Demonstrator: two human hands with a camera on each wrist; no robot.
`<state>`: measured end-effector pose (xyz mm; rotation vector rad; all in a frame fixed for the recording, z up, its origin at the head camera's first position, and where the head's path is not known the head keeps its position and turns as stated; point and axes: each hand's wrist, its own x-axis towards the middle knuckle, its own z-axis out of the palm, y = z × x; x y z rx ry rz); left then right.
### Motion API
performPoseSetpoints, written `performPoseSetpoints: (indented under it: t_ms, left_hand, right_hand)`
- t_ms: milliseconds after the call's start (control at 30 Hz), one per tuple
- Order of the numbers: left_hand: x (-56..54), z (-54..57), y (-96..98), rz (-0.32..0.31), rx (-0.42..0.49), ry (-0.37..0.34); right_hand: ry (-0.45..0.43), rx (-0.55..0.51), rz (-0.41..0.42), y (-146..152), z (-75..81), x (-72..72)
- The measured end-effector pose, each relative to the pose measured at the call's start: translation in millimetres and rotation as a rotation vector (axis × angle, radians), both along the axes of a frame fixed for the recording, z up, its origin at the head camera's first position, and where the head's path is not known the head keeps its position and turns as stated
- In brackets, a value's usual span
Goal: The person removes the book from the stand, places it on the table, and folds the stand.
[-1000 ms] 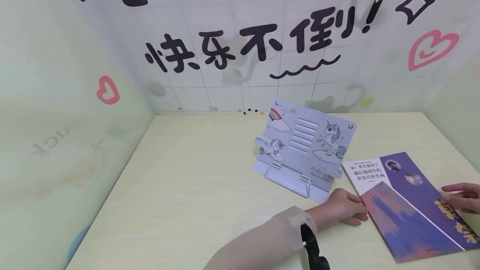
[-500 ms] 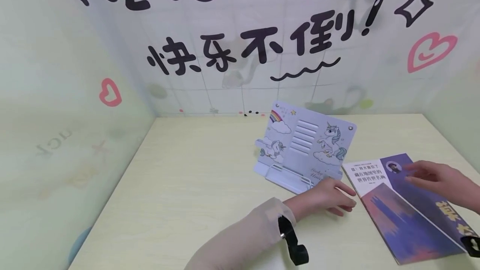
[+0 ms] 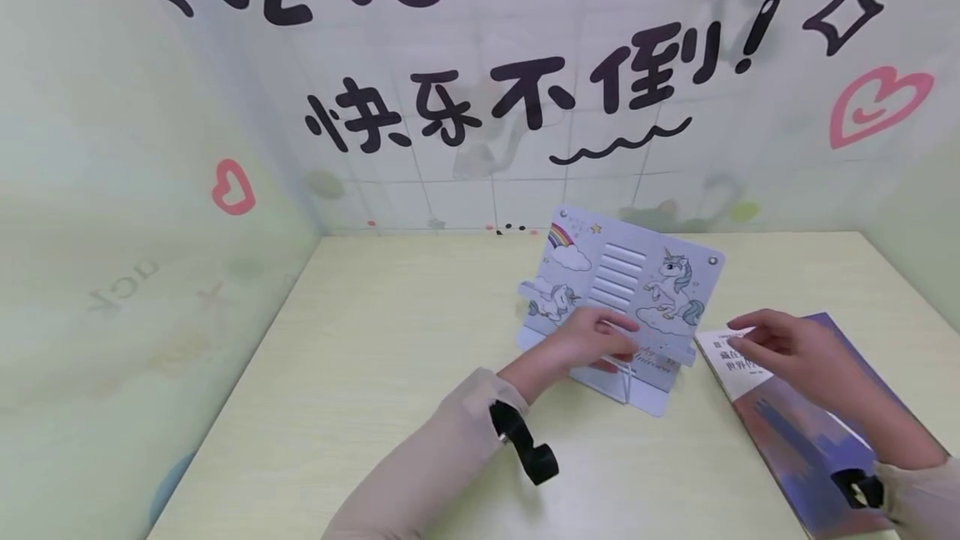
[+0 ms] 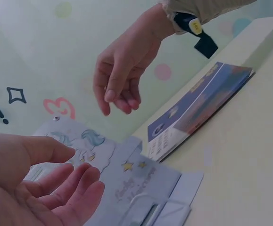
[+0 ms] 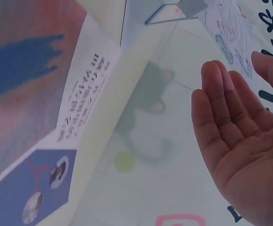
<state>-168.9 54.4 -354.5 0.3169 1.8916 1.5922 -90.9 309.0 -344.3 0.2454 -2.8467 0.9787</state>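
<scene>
Unicorn bookstand (image 3: 628,290) leaning toward the far edge of the table (image 3: 390,315); book (image 3: 795,432) lying near its right edge. Left hand (image 3: 581,342) is hovering before the former, right hand (image 3: 806,361) over the latter, fingers (image 5: 215,89) relaxed, grasping nothing. Probably stiff and light, the bookstand is favouring a side-edge hold.

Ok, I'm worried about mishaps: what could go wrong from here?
The left hand, close in front of the unicorn book stand, might bump it and tip it. The right hand, above the purple-covered book, could brush it askew. Stand and book sit close together, so a shove might make them collide.
</scene>
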Motion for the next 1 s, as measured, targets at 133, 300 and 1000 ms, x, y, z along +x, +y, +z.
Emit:
performPoseSetpoints:
  t_ms: [133, 300, 1000]
  left_hand:
    - [-22.7, 4.7, -23.6, 0.072, -0.019, 0.058]
    - [-53.9, 7.6, -51.7, 0.216, -0.055, 0.131]
    - [-109.9, -15.2, -54.4, 0.336, -0.132, 0.362]
  right_hand:
    - [0.009, -0.063, -0.063, -15.3, -12.3, -1.5]
    - [0.014, -0.128, -0.146, -26.1, -24.1, -5.3]
    - [0.066, -0.341, -0.259, -42.3, -37.1, -23.5]
